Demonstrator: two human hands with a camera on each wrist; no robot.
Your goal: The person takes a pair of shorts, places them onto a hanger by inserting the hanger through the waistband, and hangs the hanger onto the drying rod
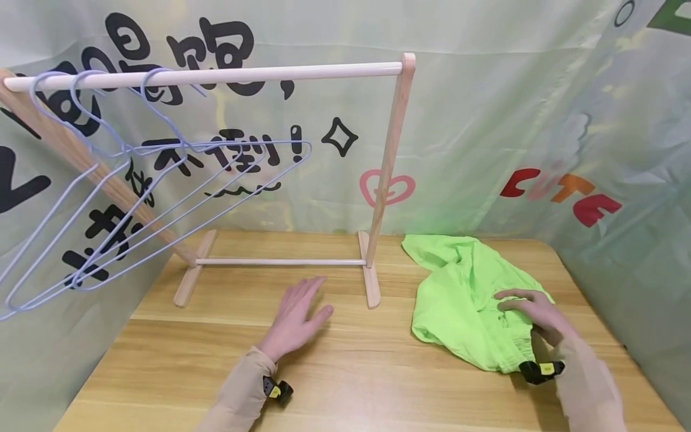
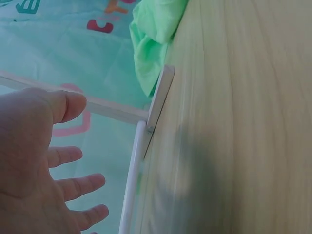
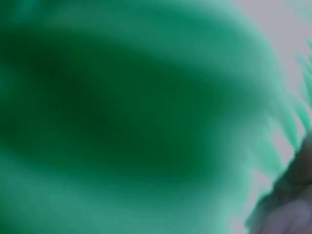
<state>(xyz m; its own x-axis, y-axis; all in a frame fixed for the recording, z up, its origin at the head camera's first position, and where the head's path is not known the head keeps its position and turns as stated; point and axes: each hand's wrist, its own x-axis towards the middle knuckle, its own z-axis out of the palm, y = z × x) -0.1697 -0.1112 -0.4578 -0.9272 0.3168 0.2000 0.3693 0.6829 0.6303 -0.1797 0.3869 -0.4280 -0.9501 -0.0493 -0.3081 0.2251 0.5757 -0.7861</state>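
Note:
Lime-green pants (image 1: 466,300) lie crumpled on the table's right side, their gathered waistband toward the front right. My right hand (image 1: 542,315) is over the waistband end, with the visible fingers extended and slightly bent across the cloth; its other fingers are hidden. Blurred green cloth (image 3: 122,107) fills most of the right wrist view, with part of the hand at the lower right corner. My left hand (image 1: 294,318) hovers empty above the table in front of the wooden rack, fingers spread and thumb apart. The left wrist view shows those relaxed fingers (image 2: 80,187) beside the lower bar.
The garment rack (image 1: 391,138) stands at the back left with a white top rail (image 1: 324,72). Several thin lilac hangers (image 1: 183,144) hang at its left end, reaching toward the front. A printed curtain (image 1: 486,120) surrounds the wooden table (image 1: 351,372).

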